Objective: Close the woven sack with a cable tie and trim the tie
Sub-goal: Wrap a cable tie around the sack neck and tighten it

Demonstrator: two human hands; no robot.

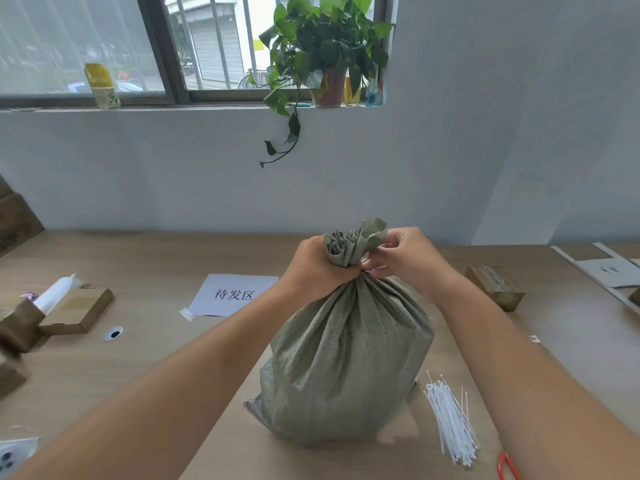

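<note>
Bundle of white cable ties (452,422) lying on the counter (156,368), just right of the woven sack (346,358). Sack standing upright mid-counter. Left hand (317,268) gripping the gathered neck; right hand (401,258) pinching at the neck, tie there too small to tell. Potted plant (325,46) sitting on the windowsill behind.
</note>
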